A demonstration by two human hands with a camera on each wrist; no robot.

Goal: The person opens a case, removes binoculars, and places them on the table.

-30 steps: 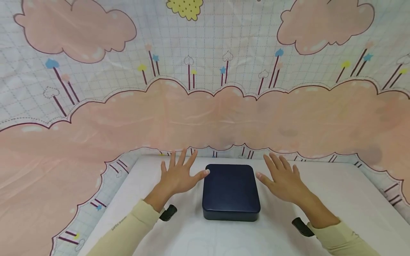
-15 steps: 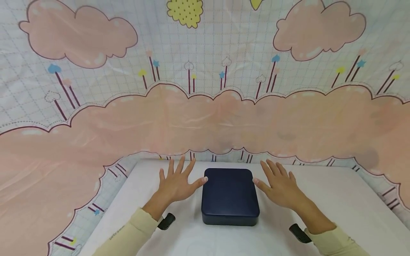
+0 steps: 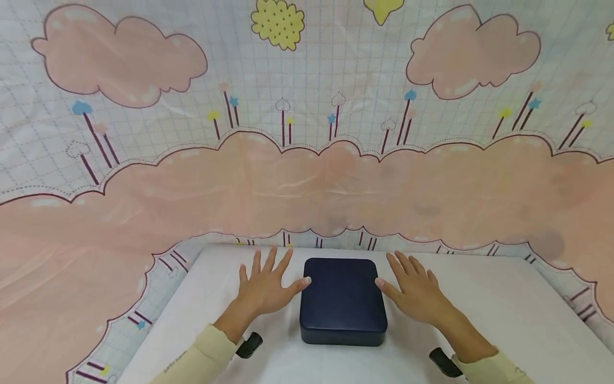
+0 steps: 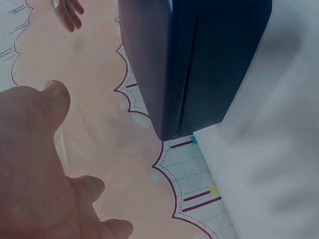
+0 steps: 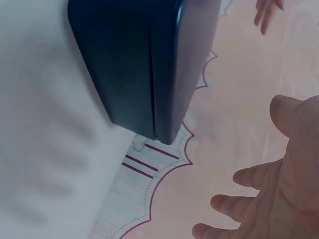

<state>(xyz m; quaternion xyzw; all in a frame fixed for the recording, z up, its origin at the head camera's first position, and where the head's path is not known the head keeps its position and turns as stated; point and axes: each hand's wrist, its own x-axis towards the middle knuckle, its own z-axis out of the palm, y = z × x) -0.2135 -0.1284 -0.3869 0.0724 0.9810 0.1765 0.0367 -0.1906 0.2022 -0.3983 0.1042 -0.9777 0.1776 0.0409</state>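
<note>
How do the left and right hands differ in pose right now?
The left hand is on the left of the dark box; the right hand is on its right. The left hand's fingers fan wide, while the right hand's sit closer together. Both have thumbs toward the dark box and hold nothing.

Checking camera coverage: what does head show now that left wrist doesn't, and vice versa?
Only head: left sleeve, right sleeve, a black device at each wrist, and the dotted yellow shape on the backdrop.

Only left wrist: the seam along the left side of the dark box.

Both: that box, left hand, right hand (partial in left wrist), white table, backdrop.
</note>
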